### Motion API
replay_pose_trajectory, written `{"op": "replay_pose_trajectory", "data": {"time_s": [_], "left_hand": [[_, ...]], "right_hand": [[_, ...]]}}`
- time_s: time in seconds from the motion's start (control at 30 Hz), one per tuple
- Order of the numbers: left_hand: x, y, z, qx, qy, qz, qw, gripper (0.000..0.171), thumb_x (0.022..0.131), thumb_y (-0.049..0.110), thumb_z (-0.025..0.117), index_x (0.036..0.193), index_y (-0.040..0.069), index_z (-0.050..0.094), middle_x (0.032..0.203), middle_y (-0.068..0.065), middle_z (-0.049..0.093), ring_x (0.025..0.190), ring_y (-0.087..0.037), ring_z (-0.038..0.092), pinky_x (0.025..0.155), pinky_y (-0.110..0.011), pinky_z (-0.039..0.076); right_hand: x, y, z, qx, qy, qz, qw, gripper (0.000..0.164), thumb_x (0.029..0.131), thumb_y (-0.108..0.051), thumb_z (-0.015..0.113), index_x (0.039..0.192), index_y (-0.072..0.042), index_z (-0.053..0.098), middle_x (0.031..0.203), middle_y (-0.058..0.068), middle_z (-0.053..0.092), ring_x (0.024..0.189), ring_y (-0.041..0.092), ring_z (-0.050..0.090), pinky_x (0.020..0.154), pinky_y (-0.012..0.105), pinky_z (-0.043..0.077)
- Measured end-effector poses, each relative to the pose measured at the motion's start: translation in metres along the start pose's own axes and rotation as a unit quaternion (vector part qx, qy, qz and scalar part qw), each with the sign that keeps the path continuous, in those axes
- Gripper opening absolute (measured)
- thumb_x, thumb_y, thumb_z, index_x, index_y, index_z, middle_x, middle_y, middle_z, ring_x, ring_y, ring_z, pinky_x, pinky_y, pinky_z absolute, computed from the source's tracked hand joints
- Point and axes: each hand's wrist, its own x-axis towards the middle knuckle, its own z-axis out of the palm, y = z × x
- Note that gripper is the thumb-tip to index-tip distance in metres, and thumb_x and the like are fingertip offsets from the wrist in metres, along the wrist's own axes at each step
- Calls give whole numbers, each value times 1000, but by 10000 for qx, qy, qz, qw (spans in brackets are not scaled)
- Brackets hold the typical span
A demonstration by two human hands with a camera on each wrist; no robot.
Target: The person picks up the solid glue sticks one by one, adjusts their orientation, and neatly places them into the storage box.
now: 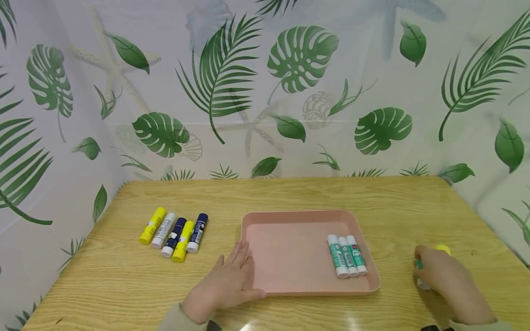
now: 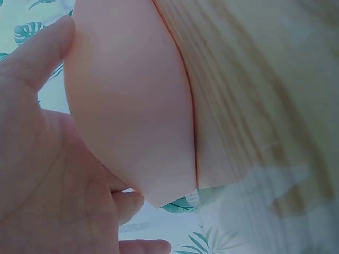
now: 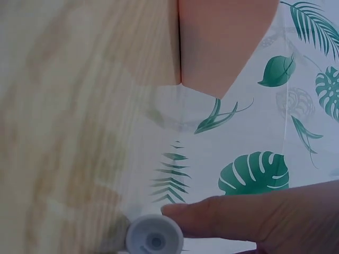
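My left hand (image 1: pixel 225 285) lies at the left end of a pink tray (image 1: pixel 285 292), its fingers extended along the rim. In the left wrist view, thumb and fingertips touch the tray's wall (image 2: pixel 132 106). Three teal-and-white glue sticks (image 1: pixel 348 257) lie side by side at the tray's right end. Right of the tray, my right hand (image 1: pixel 445 273) holds a teal-and-white glue stick (image 1: pixel 423 284), mostly covered by the fingers. The right wrist view shows its round white end (image 3: pixel 154 235) against a fingertip. Behind that hand a yellow object (image 1: pixel 443 249) peeks out, mostly hidden.
On the table's left, several glue sticks (image 1: pixel 174 236) in yellow, white and navy lie in a slanted row. The wooden table (image 1: pixel 290 193) meets a leaf-patterned cloth (image 1: pixel 248 92) behind it and at both sides.
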Motion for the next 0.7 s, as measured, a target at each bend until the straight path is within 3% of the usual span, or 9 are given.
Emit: {"op": "replay_pose_trajectory", "data": {"time_s": [0.07, 0.27, 0.43, 0.7], "left_hand": [[0, 0, 0, -11, -8, -9, 10000, 90, 78, 67, 39, 134, -3, 33, 145, -19, 9, 132, -30, 2, 95, -59, 20], [0, 0, 0, -41, -80, -36, 10000, 90, 78, 68, 38, 135, -3, 32, 145, -19, 8, 132, -29, 1, 95, -58, 20], [0, 0, 1, 37, -40, -43, 10000, 89, 79, 67, 39, 134, -3, 33, 144, -19, 9, 132, -29, 2, 95, -58, 20], [0, 0, 0, 79, -16, -78, 9999, 89, 79, 66, 38, 134, -3, 32, 144, -19, 10, 132, -29, 4, 95, -57, 21]], "right_hand": [[3, 0, 2, 37, -73, -118, 9999, 29, 79, -8, 60, 99, 10, 50, 78, 9, 58, 62, 17, 51, 53, 35, 43], [7, 0, 5, 36, -239, -356, 9991, 26, 78, -8, 63, 96, 7, 53, 81, 8, 61, 69, 19, 56, 58, 39, 47], [7, -2, 6, -18, -67, -480, 9988, 28, 77, -8, 65, 97, 8, 54, 77, 6, 60, 65, 17, 53, 56, 37, 47], [10, -10, 2, -90, 133, -482, 9987, 33, 77, -10, 64, 102, 10, 53, 83, 12, 60, 67, 18, 53, 56, 37, 44]]}}
